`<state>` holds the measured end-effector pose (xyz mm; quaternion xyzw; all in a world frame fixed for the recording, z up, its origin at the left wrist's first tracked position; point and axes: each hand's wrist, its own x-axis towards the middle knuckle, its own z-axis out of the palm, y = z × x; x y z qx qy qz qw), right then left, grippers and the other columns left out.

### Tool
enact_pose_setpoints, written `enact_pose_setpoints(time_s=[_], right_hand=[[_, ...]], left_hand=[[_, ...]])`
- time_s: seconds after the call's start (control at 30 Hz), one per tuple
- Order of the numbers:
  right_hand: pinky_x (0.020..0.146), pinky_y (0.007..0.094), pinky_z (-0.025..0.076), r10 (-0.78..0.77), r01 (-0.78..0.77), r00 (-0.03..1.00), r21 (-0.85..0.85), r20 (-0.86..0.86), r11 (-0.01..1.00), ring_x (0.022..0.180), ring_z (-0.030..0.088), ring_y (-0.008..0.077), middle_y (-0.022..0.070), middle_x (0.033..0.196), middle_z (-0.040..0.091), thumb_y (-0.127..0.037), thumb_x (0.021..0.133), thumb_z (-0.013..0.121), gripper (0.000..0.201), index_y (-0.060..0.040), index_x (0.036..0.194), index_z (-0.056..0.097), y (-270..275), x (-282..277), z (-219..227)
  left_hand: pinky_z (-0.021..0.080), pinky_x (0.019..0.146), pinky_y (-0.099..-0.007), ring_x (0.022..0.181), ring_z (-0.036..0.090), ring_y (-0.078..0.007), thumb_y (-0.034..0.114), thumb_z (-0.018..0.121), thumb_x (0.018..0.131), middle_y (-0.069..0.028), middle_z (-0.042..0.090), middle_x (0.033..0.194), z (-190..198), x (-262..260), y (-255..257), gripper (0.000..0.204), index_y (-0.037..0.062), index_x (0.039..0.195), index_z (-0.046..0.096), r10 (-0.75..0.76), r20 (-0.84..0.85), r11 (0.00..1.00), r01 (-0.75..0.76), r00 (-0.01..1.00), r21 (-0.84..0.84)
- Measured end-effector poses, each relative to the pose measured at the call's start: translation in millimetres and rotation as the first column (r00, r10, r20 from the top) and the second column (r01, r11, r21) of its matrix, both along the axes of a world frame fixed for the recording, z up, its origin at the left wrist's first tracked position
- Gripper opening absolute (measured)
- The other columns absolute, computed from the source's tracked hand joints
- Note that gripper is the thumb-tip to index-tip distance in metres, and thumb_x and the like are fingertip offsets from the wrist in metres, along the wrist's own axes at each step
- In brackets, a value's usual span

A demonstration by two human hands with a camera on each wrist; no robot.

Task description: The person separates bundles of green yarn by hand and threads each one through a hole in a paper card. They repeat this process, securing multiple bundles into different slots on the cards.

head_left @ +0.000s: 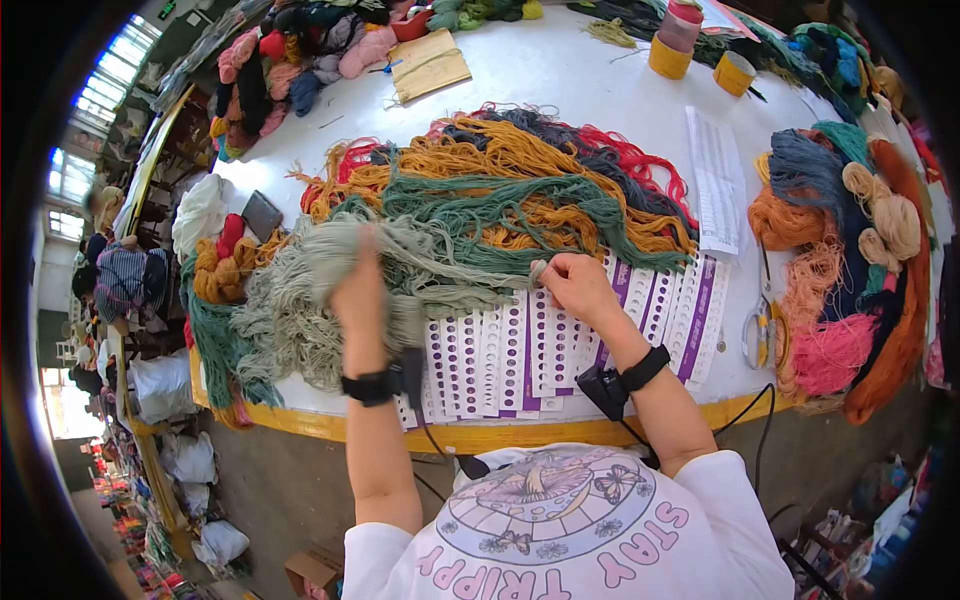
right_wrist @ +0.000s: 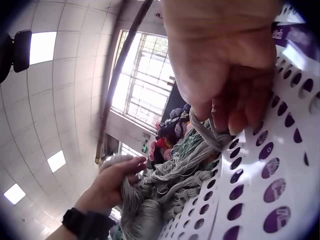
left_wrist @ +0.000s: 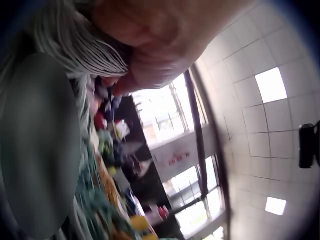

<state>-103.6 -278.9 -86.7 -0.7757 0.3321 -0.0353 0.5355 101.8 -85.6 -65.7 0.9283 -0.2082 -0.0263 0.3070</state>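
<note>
A bundle of pale grey-green yarn (head_left: 280, 325) lies spread along the table's near left side. My left hand (head_left: 356, 290), blurred in the head view, holds a thick bunch of its strands; in the left wrist view, strands (left_wrist: 95, 52) run into the curled fingers. Farther right, my right hand (head_left: 585, 288) pinches a looped end of the same yarn between thumb and fingers, close over white cards with punched holes (head_left: 510, 350). In the right wrist view, that loop (right_wrist: 202, 127) comes out beneath the fingertips. Dark green yarn (head_left: 500, 205) and mustard yarn (head_left: 490, 150) lie just beyond both hands.
At the right are scissors (head_left: 761, 335) and a pile of coloured skeins (head_left: 830, 340). A phone (head_left: 262, 214) sits among yarn at the left. Toward the back are a wooden board (head_left: 430, 66), tape rolls (head_left: 735, 74) and a printed sheet (head_left: 715, 180). The table's yellow edge (head_left: 480, 438) is near the body.
</note>
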Motion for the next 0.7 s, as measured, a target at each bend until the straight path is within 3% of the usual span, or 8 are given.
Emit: enact_pose_setpoints(time_s=[0.07,0.1,0.17,0.23,0.37,0.47,0.57,0.7], right_hand=[[0.050,0.0260,0.044,0.035,-0.031,0.999,-0.134,0.024,0.991,0.055,0.057,0.0123,0.0050,0.061,0.058,-0.020,0.080,0.058,0.017,-0.0037,0.076,0.061,-0.6,1.0,-6.8],[0.051,0.0266,0.044,0.036,-0.011,0.993,-0.214,0.112,0.977,0.055,0.056,0.0132,0.0049,0.063,0.058,-0.019,0.079,0.059,0.016,-0.0037,0.075,0.062,0.7,0.2,-16.5],[0.053,0.0274,0.044,0.064,0.008,0.973,-0.307,0.223,0.952,0.057,0.056,0.0144,0.0046,0.066,0.057,-0.016,0.075,0.061,0.012,-0.0042,0.075,0.062,3.3,-4.8,-21.4],[0.055,0.0277,0.044,0.109,-0.009,0.954,-0.338,0.279,0.941,0.059,0.055,0.0153,0.0043,0.070,0.056,-0.014,0.070,0.064,0.011,-0.0050,0.077,0.062,6.3,-6.7,-20.6],[0.057,0.0315,0.045,0.113,-0.014,0.975,-0.455,0.191,0.890,0.064,0.057,0.0210,0.0033,0.075,0.056,-0.015,0.066,0.065,0.015,-0.0083,0.078,0.062,9.2,-4.6,-22.9],[0.053,0.0321,0.045,0.000,0.113,0.925,-0.274,0.380,0.955,0.058,0.057,0.0218,0.0036,0.071,0.058,-0.015,0.067,0.063,0.012,-0.0086,0.077,0.060,13.7,-7.4,-23.2],[0.050,0.0327,0.045,-0.037,0.078,0.947,-0.117,0.318,0.990,0.055,0.058,0.0234,0.0045,0.066,0.059,-0.013,0.069,0.059,0.011,-0.0084,0.079,0.057,13.3,-8.0,-22.9],[0.051,0.0329,0.045,0.070,0.070,0.946,-0.411,0.315,0.909,0.057,0.059,0.0234,0.0051,0.063,0.057,-0.013,0.070,0.057,0.017,-0.0092,0.085,0.051,17.1,-5.9,-22.4]], left_hand=[[0.039,0.086,-0.0387,0.098,0.052,-0.0273,0.024,0.054,0.083,-0.0090,0.059,0.104,-30.5,-38.9,-26.8,0.025,0.0144,0.105,0.060,-0.387,0.281,0.919,0.392,0.878,0.039],[0.038,0.087,-0.0400,0.099,0.052,-0.0277,0.023,0.058,0.080,-0.0100,0.059,0.102,-43.8,-58.2,-35.7,0.024,0.0099,0.099,0.061,-0.578,0.414,0.809,0.562,0.704,0.174],[0.040,0.083,-0.0394,0.094,0.054,-0.0285,0.019,0.062,0.076,-0.0100,0.060,0.097,-36.6,-89.4,-53.9,0.023,0.0066,0.094,0.061,-0.636,0.373,0.770,0.590,0.676,0.244],[0.042,0.081,-0.0382,0.091,0.055,-0.0283,0.017,0.064,0.074,-0.0102,0.060,0.094,-42.6,-89.5,-54.8,0.022,0.0059,0.093,0.061,-0.637,0.343,0.760,0.637,0.690,0.131],[0.044,0.077,-0.0368,0.086,0.057,-0.0277,0.013,0.063,0.074,-0.0098,0.061,0.091,-39.4,-88.9,-53.6,0.020,0.0046,0.092,0.061,-0.658,0.293,0.720,0.694,0.694,-0.027],[0.044,0.078,-0.0365,0.087,0.056,-0.0282,0.014,0.062,0.075,-0.0103,0.061,0.091,-29.7,-85.7,-54.1,0.019,0.0045,0.092,0.061,-0.672,0.116,0.727,0.682,0.731,-0.079],[0.043,0.079,-0.0363,0.088,0.056,-0.0285,0.015,0.061,0.077,-0.0106,0.060,0.092,-40.0,-83.1,-55.4,0.019,0.0048,0.094,0.060,-0.674,0.099,0.736,0.677,0.732,0.008],[0.042,0.082,-0.0370,0.091,0.055,-0.0288,0.014,0.060,0.077,-0.0112,0.060,0.093,-41.2,-82.2,-59.4,0.021,0.0056,0.096,0.060,-0.686,0.281,0.725,0.664,0.671,0.184]])
